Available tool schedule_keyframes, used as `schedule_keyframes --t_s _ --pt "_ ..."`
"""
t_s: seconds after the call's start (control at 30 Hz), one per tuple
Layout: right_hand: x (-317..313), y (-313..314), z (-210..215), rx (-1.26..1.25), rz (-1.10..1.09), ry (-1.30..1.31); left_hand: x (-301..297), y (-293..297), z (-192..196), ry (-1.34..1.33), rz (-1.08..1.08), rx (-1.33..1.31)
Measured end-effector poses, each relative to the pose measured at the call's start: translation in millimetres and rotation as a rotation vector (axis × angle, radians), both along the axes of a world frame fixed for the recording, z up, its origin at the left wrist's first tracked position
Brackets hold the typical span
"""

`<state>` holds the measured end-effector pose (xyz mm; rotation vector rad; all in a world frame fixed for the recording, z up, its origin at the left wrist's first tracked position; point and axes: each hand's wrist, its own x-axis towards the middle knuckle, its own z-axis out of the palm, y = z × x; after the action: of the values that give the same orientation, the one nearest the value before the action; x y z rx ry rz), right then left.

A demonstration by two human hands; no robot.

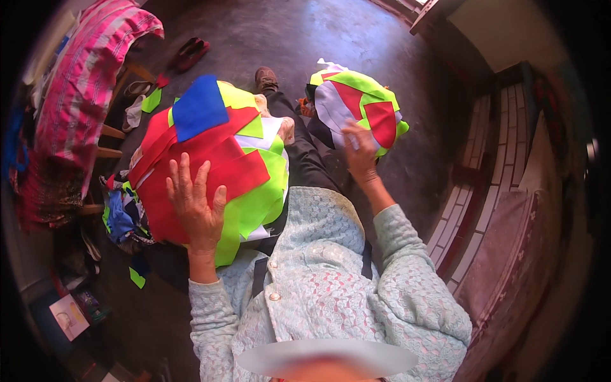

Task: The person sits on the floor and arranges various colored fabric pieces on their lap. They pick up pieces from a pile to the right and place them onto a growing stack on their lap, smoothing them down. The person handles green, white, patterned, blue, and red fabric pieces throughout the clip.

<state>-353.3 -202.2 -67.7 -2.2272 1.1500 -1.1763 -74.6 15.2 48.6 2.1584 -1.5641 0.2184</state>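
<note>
My left hand lies with fingers spread over the near left side of a large heap of cloth scraps, resting on or just above the red pieces. Red, neon yellow-green and white scraps make up most of this heap, and a blue piece lies on top at its far side. My right hand is at the near edge of a smaller heap of scraps in white, red and yellow-green. Its fingers look apart and slightly bent, a little blurred, with no piece visible in them.
At left, a pink checked cloth drapes over wooden furniture. Below it sits a bundle of mixed scraps. Loose green scraps and a dark red shoe lie on the floor. A white-slatted surface stands at right.
</note>
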Motion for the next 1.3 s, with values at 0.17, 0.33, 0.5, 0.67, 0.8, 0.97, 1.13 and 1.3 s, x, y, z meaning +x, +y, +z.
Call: schedule_keyframes --t_s 0.17,0.33,0.5,0.67,0.8,0.97,1.13,1.3 --pt "-86.0 -71.1 -42.3 -0.017 -0.465 0.204 -0.7 -5.9 -23.8 -0.181 0.054 0.201" --pt "-123.1 -111.7 -98.3 0.138 -0.629 0.437 -2.0 -6.0 -19.7 -0.163 0.067 0.229" --pt "-121.7 -116.0 -106.0 0.226 -0.606 0.452 -2.4 -7.3 -17.0 -0.172 0.096 0.246" --pt "-131.7 -112.9 -112.7 0.126 -0.597 0.324 -0.5 -6.9 -18.8 -0.131 0.085 0.204" --pt "-106.6 -103.4 -64.4 0.059 -0.545 0.240 0.0 -3.0 -18.9 -0.124 0.095 0.197" --pt "-55.5 -78.2 21.1 0.231 -0.421 0.055 -0.8 -2.8 -19.7 -0.123 0.098 0.157" --pt "33.2 -41.3 84.8 0.487 0.242 -0.665 -0.6 -1.9 -20.9 -0.120 0.097 0.134" --pt "124.8 -0.7 138.3 0.856 0.721 -1.173 1.6 -0.1 -23.6 -0.125 0.097 0.111"
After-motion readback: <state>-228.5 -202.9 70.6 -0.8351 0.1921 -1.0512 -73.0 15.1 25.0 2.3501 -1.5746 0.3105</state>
